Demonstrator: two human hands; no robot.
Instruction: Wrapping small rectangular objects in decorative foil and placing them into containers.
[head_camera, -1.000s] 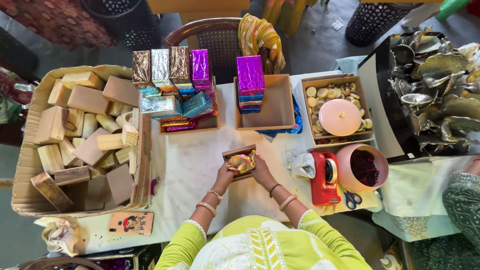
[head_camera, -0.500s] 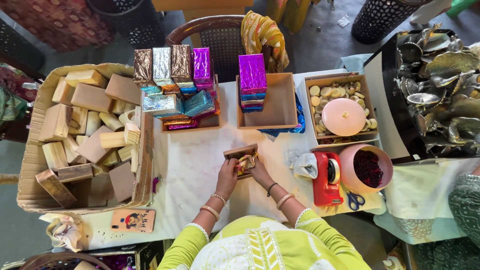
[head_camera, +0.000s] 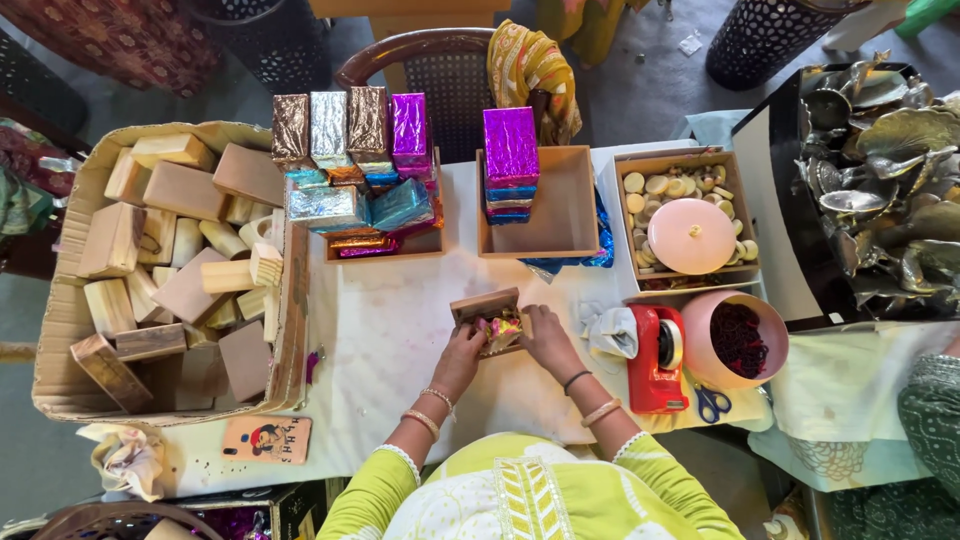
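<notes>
A small open wooden box (head_camera: 485, 306) rests on the white table (head_camera: 385, 330) in front of me, with colourful bits showing inside it. My left hand (head_camera: 461, 350) grips the box's left side. On the right, my right hand (head_camera: 546, 339) holds the other side, fingers curled at its edge. Both wrists wear bangles.
A large cardboard carton (head_camera: 70, 320) full of wooden blocks stands at the left. Foil-wrapped boxes (head_camera: 352, 130) fill a wooden tray behind; a purple stack (head_camera: 511, 160) sits in another tray. A red tape dispenser (head_camera: 655, 358), scissors (head_camera: 710, 403), a pink bowl (head_camera: 740, 340) and a pink-lidded tray (head_camera: 690, 235) lie right.
The box and both hands have stayed in nearly the same place; the fingers shifted slightly around the box.
</notes>
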